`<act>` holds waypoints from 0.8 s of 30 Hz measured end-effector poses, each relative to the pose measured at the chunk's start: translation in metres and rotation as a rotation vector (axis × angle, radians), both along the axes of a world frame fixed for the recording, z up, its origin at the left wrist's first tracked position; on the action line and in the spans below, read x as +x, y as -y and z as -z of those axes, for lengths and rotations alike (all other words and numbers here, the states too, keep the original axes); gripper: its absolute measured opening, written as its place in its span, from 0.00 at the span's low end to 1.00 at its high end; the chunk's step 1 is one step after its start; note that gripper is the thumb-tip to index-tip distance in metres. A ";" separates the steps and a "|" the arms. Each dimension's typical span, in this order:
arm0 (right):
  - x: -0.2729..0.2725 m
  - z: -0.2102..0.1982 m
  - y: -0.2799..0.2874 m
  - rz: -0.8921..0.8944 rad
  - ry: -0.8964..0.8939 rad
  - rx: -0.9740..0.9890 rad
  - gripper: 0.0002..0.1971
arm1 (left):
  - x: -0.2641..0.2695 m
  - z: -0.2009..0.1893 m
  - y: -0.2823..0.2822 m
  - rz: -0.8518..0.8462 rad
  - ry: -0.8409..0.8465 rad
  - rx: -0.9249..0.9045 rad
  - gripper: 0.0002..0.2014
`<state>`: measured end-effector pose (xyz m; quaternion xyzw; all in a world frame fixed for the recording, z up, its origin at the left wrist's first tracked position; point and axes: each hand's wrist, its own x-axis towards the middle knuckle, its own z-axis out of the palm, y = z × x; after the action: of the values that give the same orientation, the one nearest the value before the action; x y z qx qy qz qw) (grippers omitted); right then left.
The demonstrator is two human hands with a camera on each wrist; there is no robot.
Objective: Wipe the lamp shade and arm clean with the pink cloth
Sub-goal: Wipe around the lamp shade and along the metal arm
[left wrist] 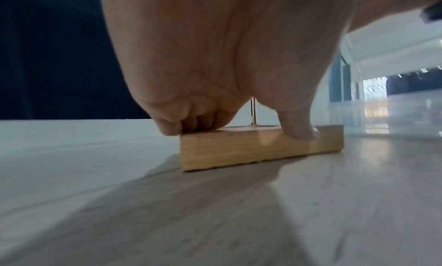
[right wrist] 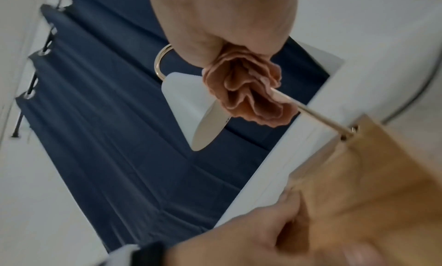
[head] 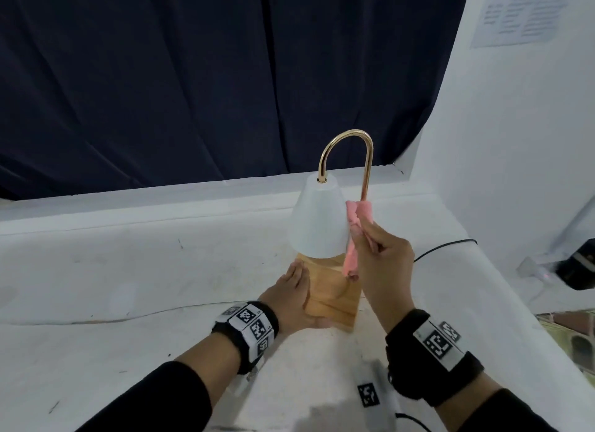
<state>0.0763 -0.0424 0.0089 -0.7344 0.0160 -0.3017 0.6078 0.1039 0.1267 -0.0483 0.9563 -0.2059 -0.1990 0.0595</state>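
A small lamp stands on the white table (head: 128,270): a white cone shade (head: 317,220), a curved gold arm (head: 346,140) and a square wooden base (head: 331,298). My right hand (head: 380,251) pinches the folded pink cloth (head: 357,219) around the upright part of the gold arm, beside the shade. In the right wrist view the bunched cloth (right wrist: 248,92) wraps the gold arm (right wrist: 320,117) above the base (right wrist: 382,175). My left hand (head: 294,299) grips the near left corner of the base, fingers and thumb curled over the top edge of the base (left wrist: 251,149).
A dark blue curtain (head: 193,77) hangs behind the table. A white wall (head: 515,141) closes the right side. A black cable (head: 444,248) runs right from the lamp toward a dark device (head: 579,264). A tagged white object (head: 373,396) lies near my right wrist.
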 end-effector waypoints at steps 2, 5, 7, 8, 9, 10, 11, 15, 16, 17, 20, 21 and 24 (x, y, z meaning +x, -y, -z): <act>-0.008 0.000 -0.002 -0.009 -0.001 0.001 0.15 | 0.002 -0.001 -0.005 0.033 -0.001 0.012 0.59; -0.015 -0.006 -0.008 0.005 0.168 -0.123 0.14 | 0.002 -0.001 -0.001 0.029 0.016 0.008 0.57; -0.010 -0.012 -0.012 0.030 0.309 -0.253 0.20 | 0.000 -0.001 0.006 0.007 0.031 0.001 0.56; -0.004 -0.016 -0.014 0.033 0.372 -0.309 0.23 | -0.001 -0.001 0.010 -0.008 0.035 0.001 0.56; 0.002 -0.018 -0.014 0.032 0.422 -0.360 0.25 | -0.002 -0.002 0.014 -0.021 0.035 0.004 0.55; 0.007 -0.021 -0.013 0.030 0.459 -0.402 0.26 | -0.003 -0.002 0.018 -0.032 0.030 0.009 0.54; 0.013 -0.019 -0.011 0.032 0.486 -0.438 0.26 | -0.004 -0.002 0.022 -0.041 0.028 0.012 0.53; 0.016 0.001 0.002 0.030 0.543 -0.638 0.22 | -0.004 -0.001 0.031 -0.063 0.041 0.021 0.49; 0.013 0.005 0.005 0.010 0.540 -0.700 0.23 | -0.003 -0.001 0.032 -0.065 0.041 0.020 0.48; 0.010 0.008 0.008 -0.013 0.535 -0.769 0.24 | -0.003 0.000 0.032 -0.064 0.048 0.022 0.48; 0.006 0.012 0.017 -0.084 0.490 -1.006 0.26 | -0.001 0.002 0.031 -0.033 0.087 0.044 0.45; 0.004 0.012 0.019 -0.126 0.465 -1.072 0.24 | -0.001 0.004 0.031 -0.020 0.092 0.044 0.43; 0.003 -0.003 0.023 -0.191 0.459 -1.203 0.22 | -0.003 0.008 0.032 0.005 0.103 0.047 0.38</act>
<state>0.0797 -0.0658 0.0119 -0.8617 -0.3510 -0.3519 0.1024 0.1012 0.0947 -0.0567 0.9659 -0.2064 -0.1545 0.0258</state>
